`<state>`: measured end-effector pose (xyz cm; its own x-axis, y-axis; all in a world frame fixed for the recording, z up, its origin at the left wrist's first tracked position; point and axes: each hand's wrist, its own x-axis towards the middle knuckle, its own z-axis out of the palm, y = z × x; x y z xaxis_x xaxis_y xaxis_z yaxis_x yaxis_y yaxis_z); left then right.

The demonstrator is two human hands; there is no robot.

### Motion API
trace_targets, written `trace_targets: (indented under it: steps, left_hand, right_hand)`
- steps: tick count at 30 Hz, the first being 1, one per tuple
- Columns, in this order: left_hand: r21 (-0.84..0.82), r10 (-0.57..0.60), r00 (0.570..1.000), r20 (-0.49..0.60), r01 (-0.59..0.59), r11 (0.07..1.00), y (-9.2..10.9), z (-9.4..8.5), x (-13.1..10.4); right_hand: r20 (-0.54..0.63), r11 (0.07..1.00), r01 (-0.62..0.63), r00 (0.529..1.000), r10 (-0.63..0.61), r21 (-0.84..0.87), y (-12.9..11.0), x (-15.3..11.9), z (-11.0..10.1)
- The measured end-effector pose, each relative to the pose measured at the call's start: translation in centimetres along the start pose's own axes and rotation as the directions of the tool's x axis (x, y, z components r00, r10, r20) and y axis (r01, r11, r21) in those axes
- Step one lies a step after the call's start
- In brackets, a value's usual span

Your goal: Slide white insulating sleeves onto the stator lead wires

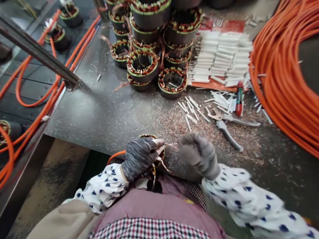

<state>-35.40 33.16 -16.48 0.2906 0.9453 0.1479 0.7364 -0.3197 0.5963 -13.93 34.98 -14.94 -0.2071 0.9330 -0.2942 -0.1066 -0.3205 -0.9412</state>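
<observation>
My left hand (142,153), in a grey glove with bare fingertips, is closed on a motor stator (148,136) at the bench's front edge. Its thumb and fingers pinch wire leads there, and the hand covers most of the stator. Thin copper wire (171,144) runs from those fingertips to my right hand (199,154). That gloved hand is closed and slightly blurred, with the wire's end at its fingers. Another loose lead (165,166) hangs beside the stator. An orange cable (116,155) passes by the left hand.
Stacked stators (142,65) stand at the back. White sleeves (222,58) lie bundled beside them, with loose pieces in front. Pliers (229,125), a marker (239,98) and wire scraps (176,127) are nearby. A big orange cable coil (278,74) lies right; a metal frame bar (31,41) crosses left.
</observation>
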Motion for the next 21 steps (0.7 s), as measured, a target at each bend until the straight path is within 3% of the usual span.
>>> trace_targets:
  steps: [4,7,10,12,13,16,18,21]
  left_hand:
    - [0.01,-0.012,1.0,-0.015,0.012,1.0,0.1,0.0,0.1]
    - [0.029,-0.016,1.0,-0.009,0.017,0.999,0.1,-0.1,-0.2]
    - [-0.008,-0.029,0.999,0.022,0.029,1.0,0.0,-0.1,-0.3]
    - [-0.049,-0.044,0.998,0.043,0.046,0.998,0.0,-0.2,-0.3]
    - [-0.065,-0.053,0.997,0.054,0.057,0.996,0.0,-0.2,-0.2]
    - [-0.129,-0.118,0.991,0.071,0.126,0.984,0.1,0.0,0.1]
    - [-0.262,-0.219,0.974,0.065,0.228,0.938,0.5,0.0,0.2]
    - [-0.562,-0.411,0.901,0.14,0.414,0.716,1.2,-1.1,0.2]
  right_hand:
    - [0.119,0.992,-0.015,0.992,0.031,-0.129,0.1,1.0,0.5]
    - [0.198,0.987,-0.104,0.972,0.127,-0.122,1.3,-0.7,2.3]
    - [0.054,0.986,-0.069,0.996,0.078,-0.151,2.0,-2.2,2.0]
    - [-0.047,0.973,0.014,0.999,-0.025,-0.231,1.6,-1.9,0.6]
    - [-0.039,0.954,0.059,0.996,-0.074,-0.294,1.3,-1.4,0.0]
    - [0.147,0.944,0.114,0.987,-0.071,-0.311,0.8,0.1,-0.2]
    - [0.281,0.989,0.008,0.959,0.033,-0.146,1.3,-0.1,1.3]
    - [0.394,0.979,-0.189,0.907,0.148,0.068,3.0,-1.8,3.2]
